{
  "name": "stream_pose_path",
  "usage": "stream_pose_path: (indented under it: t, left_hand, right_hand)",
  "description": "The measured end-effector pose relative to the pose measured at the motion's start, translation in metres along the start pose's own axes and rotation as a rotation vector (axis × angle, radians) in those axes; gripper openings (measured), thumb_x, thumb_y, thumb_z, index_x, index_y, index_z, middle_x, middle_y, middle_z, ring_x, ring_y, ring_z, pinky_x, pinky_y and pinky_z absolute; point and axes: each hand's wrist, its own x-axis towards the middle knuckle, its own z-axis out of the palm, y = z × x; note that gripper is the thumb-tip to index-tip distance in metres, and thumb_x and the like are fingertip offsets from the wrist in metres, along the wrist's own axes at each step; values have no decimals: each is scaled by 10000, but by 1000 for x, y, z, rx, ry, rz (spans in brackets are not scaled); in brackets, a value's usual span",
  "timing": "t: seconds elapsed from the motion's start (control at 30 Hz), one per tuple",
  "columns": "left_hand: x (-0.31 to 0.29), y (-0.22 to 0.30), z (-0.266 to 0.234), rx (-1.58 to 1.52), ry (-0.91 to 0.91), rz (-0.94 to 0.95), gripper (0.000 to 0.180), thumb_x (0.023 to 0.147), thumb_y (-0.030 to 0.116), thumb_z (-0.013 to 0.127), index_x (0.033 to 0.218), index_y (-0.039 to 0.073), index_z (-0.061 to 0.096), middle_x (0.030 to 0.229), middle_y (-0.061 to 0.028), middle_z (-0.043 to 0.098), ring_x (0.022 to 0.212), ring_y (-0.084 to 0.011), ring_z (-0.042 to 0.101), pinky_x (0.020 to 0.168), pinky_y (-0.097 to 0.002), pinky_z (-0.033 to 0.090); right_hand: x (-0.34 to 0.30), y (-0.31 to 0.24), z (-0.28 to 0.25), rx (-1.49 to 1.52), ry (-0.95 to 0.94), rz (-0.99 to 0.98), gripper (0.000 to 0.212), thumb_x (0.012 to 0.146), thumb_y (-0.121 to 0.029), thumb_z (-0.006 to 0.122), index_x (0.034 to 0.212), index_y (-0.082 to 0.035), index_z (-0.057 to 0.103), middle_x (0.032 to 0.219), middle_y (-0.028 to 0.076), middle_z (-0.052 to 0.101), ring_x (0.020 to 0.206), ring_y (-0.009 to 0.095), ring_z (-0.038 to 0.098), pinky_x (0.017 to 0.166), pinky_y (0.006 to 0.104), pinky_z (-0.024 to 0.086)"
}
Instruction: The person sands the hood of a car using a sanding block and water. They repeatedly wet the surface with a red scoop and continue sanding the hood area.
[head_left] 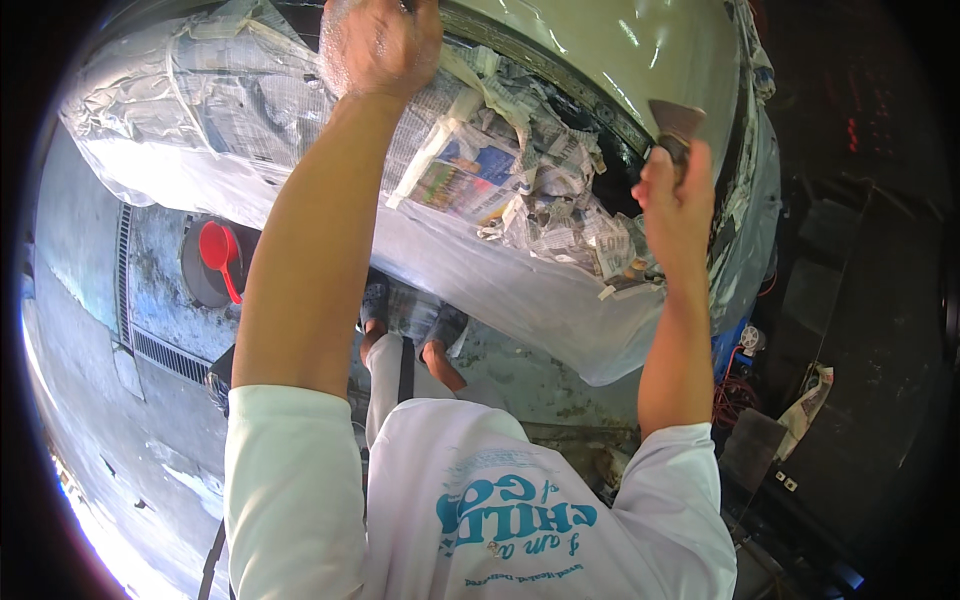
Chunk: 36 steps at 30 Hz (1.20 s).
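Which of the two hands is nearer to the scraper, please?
Right: the right hand holds the scraper, while the left hand is apart from it, well to its left.

At the left of the frame I see a red dipper (217, 246) with its handle pointing down, lying over a dark round object (205, 288) on the grey floor (95, 390). Just beside them, a drain grating (170, 356) runs down and then bends toward the right. At the lower right of the frame there are tangled red cables (735, 398), and near them a creased sheet of paper (806, 412). Below this paper I notice two small pale sockets (787, 482).
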Motion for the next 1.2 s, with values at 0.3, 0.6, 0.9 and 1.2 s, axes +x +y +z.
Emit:
stream_pose_path:
  t: [0.3,0.6,0.9,1.2]
  left_hand:
    - [-2,0,-2,-18,-11,-36,444,1089,441,463,1109,87,731,1041,-207,714,1053,-441,615,939,-525,481]
    - [1,-4,-8,-99,-66,71,389,1074,371,507,1358,125,608,1029,-183,725,1009,-391,654,932,-498,480]
    - [3,-13,-3,-108,-52,127,505,946,279,668,1411,108,570,1042,-175,720,1017,-366,659,939,-480,481]
    - [5,-13,-10,-112,-158,138,675,866,253,705,1476,41,508,1089,-161,708,1076,-326,637,985,-456,452]
  right_hand:
    - [42,-66,68,-829,-165,-420,227,1031,-268,606,1089,-51,570,803,243,716,797,494,689,711,581,532]
    - [20,-52,66,-897,-42,-243,208,1066,-247,547,1117,-47,521,783,263,708,784,519,685,700,617,515]
    - [32,-79,90,-960,-106,-214,247,1071,-270,532,1117,-27,525,846,274,724,835,517,701,747,625,529]
    - [17,-90,111,-919,-61,-181,261,1067,-293,534,1101,-34,541,828,276,722,815,505,708,745,606,544]
